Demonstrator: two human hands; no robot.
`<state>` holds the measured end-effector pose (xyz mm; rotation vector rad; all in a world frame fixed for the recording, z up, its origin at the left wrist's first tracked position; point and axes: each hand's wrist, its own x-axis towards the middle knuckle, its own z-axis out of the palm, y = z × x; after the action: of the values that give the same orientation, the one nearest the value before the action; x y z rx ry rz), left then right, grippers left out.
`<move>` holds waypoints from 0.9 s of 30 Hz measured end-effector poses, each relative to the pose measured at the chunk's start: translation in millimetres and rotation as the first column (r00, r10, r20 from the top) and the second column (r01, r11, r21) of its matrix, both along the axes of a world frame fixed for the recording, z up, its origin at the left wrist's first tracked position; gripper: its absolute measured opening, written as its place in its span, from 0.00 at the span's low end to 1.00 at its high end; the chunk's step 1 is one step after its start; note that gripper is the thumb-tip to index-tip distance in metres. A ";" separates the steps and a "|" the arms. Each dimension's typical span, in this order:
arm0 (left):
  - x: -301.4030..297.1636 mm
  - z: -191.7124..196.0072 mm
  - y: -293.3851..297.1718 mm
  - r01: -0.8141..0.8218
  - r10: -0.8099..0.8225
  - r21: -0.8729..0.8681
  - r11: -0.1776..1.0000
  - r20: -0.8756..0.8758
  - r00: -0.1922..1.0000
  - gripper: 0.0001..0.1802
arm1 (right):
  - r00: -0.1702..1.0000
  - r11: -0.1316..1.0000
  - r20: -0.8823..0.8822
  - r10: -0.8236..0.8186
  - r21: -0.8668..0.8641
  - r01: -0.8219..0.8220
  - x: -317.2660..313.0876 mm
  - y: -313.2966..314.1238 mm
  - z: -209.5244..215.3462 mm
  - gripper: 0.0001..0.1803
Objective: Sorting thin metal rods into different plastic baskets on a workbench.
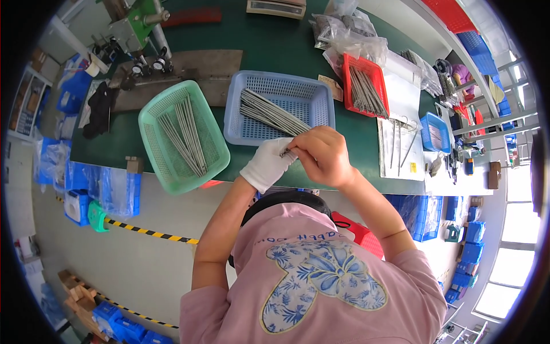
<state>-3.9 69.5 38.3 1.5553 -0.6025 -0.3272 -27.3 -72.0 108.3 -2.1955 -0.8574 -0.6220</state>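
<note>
In front of my chest, at the table's near edge, my two hands meet. My left hand (268, 165) wears a white glove and is closed around a small dark metal piece (285, 152). Only a bit of that piece shows, so its kind is unclear. Bare fingers of my right hand (325, 157) pinch at the same spot. Just beyond the hands, a blue mesh basket (235, 123) holds a bundle of thin grey metal rods (274, 112). To its left stands a green mesh basket (150, 129) with more rods (184, 135) in two loose groups.
A red basket (385, 94) of rods stands at the right, near plastic bags (355, 37). Sample rods (400, 146) lie on a white sheet (385, 163), beside a small blue basket (425, 135). A green gauge stand (133, 28) rises from a metal plate (212, 63) at far left.
</note>
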 end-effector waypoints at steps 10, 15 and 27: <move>-0.4 0.2 2.2 0.000 0.008 -0.072 0.997 0.112 0.994 0.07 | 0.999 0.999 0.029 0.039 -0.021 -0.038 -2.3 7.5 1.9 0.09; -0.9 -4.6 3.6 0.035 -0.030 -0.066 0.997 0.069 0.997 0.07 | 0.999 0.998 0.009 0.044 -0.043 -0.044 -3.4 8.5 0.1 0.09; -7.1 13.6 -10.8 -0.205 0.211 -0.076 0.976 0.082 0.974 0.07 | 0.933 0.879 0.219 -0.285 0.447 0.163 -46.0 -24.1 50.1 0.04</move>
<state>-10.9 58.7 51.8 1.5584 -0.5090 -0.0774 -73.3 -96.1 158.4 -1.8419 -0.5336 -1.1434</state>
